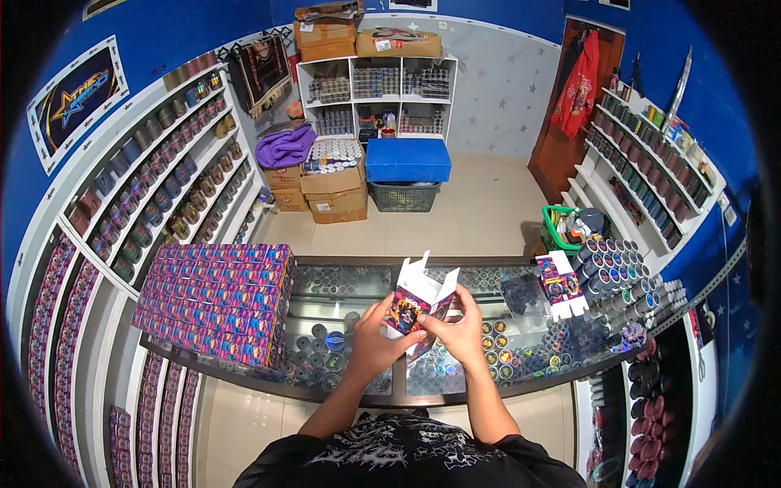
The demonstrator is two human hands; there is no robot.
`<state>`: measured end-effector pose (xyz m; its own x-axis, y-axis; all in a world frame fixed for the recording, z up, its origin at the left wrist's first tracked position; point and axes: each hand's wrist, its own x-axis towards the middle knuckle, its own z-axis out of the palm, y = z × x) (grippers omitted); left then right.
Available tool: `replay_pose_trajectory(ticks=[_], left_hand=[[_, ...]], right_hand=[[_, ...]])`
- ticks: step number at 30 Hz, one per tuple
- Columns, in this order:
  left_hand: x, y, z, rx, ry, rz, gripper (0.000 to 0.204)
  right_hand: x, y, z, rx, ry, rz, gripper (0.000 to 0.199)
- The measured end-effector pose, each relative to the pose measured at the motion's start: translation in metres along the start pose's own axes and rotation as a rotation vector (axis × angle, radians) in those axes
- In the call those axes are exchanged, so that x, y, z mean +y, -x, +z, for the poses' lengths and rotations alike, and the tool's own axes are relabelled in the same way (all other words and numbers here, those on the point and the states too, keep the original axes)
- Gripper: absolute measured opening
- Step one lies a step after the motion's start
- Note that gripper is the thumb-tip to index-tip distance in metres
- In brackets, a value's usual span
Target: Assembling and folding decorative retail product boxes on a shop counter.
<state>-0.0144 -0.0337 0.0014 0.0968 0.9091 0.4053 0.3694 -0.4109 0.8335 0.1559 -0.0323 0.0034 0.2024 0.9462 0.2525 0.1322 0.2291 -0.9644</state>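
Observation:
Above the glass counter I hold a small colourful printed carton, its white flaps standing up at the top. My left hand grips the carton's left side. On its right side my right hand is closed round it, the thumb across the printed front. Whether anything is inside the carton I cannot tell. To the right on the counter lies a stack of unfolded flat cartons with the same print and white tabs. At the left stands a large block of finished cartons in rows.
Several spools and a green basket of odds and ends crowd the counter's right end. Under the glass are many round reels. Shelves of spools line the left wall. Beyond the counter stand a blue box and brown cardboard boxes.

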Motion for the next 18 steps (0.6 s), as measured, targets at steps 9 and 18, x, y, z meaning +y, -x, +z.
replay_pose_trajectory(ticks=[9,18], left_hand=[[-0.044,-0.011,-0.014,-0.384,0.868,-0.333,0.063],[-0.046,-0.014,-0.01,-0.36,0.853,-0.391,0.05]], right_hand=[[0.003,-0.018,-0.023,-0.297,-0.49,0.242,0.072],[-0.001,-0.013,-0.006,-0.015,-0.046,-0.024,0.057]])
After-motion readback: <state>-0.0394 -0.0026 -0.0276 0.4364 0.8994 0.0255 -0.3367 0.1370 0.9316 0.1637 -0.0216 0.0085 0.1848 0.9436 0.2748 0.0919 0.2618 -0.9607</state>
